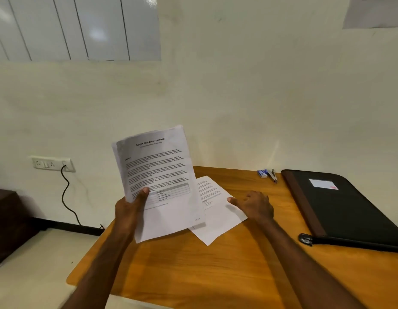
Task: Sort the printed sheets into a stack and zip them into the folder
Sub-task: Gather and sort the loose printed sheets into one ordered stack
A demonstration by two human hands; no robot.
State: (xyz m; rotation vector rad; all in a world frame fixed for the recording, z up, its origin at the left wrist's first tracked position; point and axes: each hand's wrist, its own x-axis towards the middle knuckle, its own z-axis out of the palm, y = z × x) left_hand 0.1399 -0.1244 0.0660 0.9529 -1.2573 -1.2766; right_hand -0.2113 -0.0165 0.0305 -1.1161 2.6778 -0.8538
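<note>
- White printed sheets (pixel 158 175) stand nearly upright in my left hand (pixel 129 208); my thumb presses their front near the lower left edge and my fingers curl behind, so that hand grips the bundle.
- One more printed sheet (pixel 216 219) lies flat on the wooden table (pixel 193 275), partly under the lower corner of the raised bundle.
- My right hand (pixel 253 206) is over that loose sheet with fingers loosely bent, thumb toward its middle; it holds nothing, and I cannot tell whether the fingertips touch the paper.
- To do this step well, I judge I should press lightly, slide the sheet toward the table edge or lift a corner, then lay it behind the bundle with the print facing the same way and the top edges matched.
- Tapping the bundle's bottom edge on the table would square it before it goes into the folder.
- The zip folder (pixel 349 204) lies closed at the right of the table, well apart from the sheets: black, matte, with a brown spine strip and rounded corners.
- The paper is thin and flexible, curling at the top; the table is smooth, glossy, orange-brown, with a rounded corner.
- A small stapler (pixel 272 175) and a blue box (pixel 262 173) sit by the wall.
</note>
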